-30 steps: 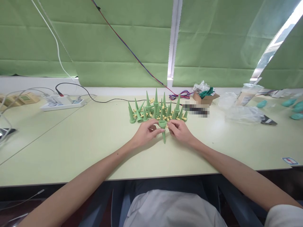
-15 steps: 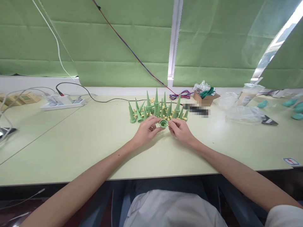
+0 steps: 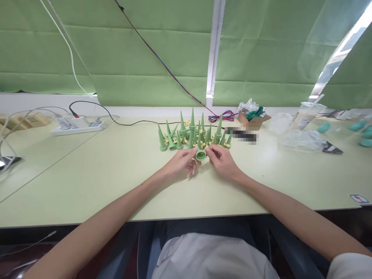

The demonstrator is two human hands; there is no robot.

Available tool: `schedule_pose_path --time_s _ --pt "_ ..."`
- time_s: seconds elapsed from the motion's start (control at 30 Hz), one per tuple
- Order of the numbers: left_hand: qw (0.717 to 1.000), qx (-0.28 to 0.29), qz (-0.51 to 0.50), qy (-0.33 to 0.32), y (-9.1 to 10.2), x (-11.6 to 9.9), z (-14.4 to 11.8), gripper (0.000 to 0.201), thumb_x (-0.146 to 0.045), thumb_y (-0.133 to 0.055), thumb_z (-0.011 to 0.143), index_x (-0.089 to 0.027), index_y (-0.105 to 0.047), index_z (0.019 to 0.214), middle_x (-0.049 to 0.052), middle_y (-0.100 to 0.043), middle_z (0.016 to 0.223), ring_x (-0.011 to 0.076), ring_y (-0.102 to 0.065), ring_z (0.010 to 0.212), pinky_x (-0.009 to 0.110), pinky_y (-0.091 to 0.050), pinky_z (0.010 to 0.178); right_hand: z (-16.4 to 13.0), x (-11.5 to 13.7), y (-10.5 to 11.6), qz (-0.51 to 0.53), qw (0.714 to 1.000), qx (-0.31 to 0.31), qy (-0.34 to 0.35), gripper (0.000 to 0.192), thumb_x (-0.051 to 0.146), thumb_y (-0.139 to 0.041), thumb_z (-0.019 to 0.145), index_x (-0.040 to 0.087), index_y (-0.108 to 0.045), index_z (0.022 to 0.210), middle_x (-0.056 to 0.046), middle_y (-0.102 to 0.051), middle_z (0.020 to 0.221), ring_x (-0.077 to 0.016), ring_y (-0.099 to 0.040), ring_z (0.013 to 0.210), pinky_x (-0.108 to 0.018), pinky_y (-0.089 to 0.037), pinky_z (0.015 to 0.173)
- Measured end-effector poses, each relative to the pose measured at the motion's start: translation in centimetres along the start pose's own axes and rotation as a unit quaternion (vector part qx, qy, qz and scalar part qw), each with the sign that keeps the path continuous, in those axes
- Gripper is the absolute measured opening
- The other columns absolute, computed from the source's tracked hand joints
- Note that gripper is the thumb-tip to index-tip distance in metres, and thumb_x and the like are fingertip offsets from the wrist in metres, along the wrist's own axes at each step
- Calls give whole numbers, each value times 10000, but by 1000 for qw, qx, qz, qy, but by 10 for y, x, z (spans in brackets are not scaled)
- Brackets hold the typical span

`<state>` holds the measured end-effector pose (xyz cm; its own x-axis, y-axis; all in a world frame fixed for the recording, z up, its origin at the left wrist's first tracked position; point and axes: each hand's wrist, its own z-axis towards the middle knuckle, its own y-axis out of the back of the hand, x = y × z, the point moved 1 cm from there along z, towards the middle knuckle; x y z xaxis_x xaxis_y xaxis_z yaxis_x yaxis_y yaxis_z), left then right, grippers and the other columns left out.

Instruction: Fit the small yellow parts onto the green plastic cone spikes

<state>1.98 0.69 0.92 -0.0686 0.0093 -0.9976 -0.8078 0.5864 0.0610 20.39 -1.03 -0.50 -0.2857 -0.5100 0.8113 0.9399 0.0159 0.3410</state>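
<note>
Between my hands is a green hollow plastic spike (image 3: 200, 155), its round open end facing me. My left hand (image 3: 183, 161) grips it from the left with thumb and forefinger, the other fingers loosely curled below. From the right, my right hand (image 3: 221, 159) pinches it at the rim with the other fingers folded in. Whether a small part sits in that pinch is hidden by the fingertips. Just beyond stand several green pointed spikes (image 3: 182, 126), most upright and some leaning, with small yellow pieces (image 3: 215, 145) among them.
A power strip (image 3: 78, 127) with plugs and cables lies at the left. Behind the spikes runs a black cable, with a coiled red-blue wire (image 3: 223, 117) nearby. Farther right are a cardboard box (image 3: 252, 122), a drink cup (image 3: 305, 116), plastic bags and a dark flat object (image 3: 331, 148).
My left fingers have shifted on the spike, and the lower ones have loosened beneath it. The spike's open end has tilted and dropped slightly. My right hand has barely moved.
</note>
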Motion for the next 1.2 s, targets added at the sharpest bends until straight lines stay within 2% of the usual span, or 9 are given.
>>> schedule_pose_path --time_s 0.23,0.47,0.57,0.7,0.83,0.97,1.03,1.13,1.2 --pt "1000 3 -5 -22 3 0 -4 407 -549 -628 864 -154 -563 786 -8 -527 563 123 -551 485 228 -407 418 0 1 0 -19 1000 12 1 397 482 -455 975 203 -452 693 37 -399 550 -115 -353 525 -273 -287 531" --pt "986 -13 149 -68 0 -7 -10 367 -516 -574 899 -171 -554 775 -18 -533 544 95 -472 439 239 -405 458 -1 4 0 -48 999 20 12 422 435 -444 978 203 -390 629 34 -383 553 -115 -340 542 -282 -270 551" --pt "959 -53 239 -141 -1 -8 -10 333 -461 -572 909 -168 -580 752 10 -551 664 102 -494 532 222 -407 472 0 4 0 -53 998 18 11 425 398 -454 967 204 -367 599 39 -361 541 -110 -320 534 -283 -264 549" --pt "889 -81 359 -272 2 -3 -6 240 -358 -549 935 -161 -645 836 67 -574 920 96 -501 625 218 -440 526 2 2 0 -37 999 23 -5 435 394 -451 956 206 -359 575 47 -343 510 -103 -320 512 -277 -283 545" --pt "856 -98 407 -305 6 5 -2 182 -303 -529 951 -174 -656 931 76 -583 993 88 -506 613 235 -464 559 3 -1 -1 -30 999 14 -19 439 418 -455 954 201 -395 577 42 -371 496 -106 -341 506 -274 -287 537" --pt "877 -151 374 -260 5 5 -1 199 -352 -555 935 -184 -631 1009 67 -605 1013 91 -532 613 240 -489 570 3 -3 0 -26 999 -23 -37 426 467 -461 960 195 -472 633 39 -391 503 -113 -352 503 -274 -283 523" --pt "904 -168 328 -215 4 2 -1 244 -410 -553 931 -175 -616 946 42 -621 896 89 -519 560 232 -470 529 3 -4 1 -26 998 -43 -36 419 487 -467 960 194 -496 661 35 -405 517 -117 -361 509 -274 -289 522" --pt "957 -132 229 -119 3 0 -2 416 -529 -494 939 -164 -598 770 -5 -546 598 94 -477 462 225 -426 460 3 -5 2 -27 998 -58 -26 410 510 -477 957 196 -509 695 32 -412 539 -121 -367 522 -274 -297 523" --pt "983 -83 152 -55 2 0 -2 524 -609 -475 921 -147 -614 716 9 -537 567 94 -474 435 225 -403 419 3 -4 3 -29 998 -56 -17 400 513 -483 956 198 -507 711 31 -412 560 -121 -367 531 -274 -296 525"
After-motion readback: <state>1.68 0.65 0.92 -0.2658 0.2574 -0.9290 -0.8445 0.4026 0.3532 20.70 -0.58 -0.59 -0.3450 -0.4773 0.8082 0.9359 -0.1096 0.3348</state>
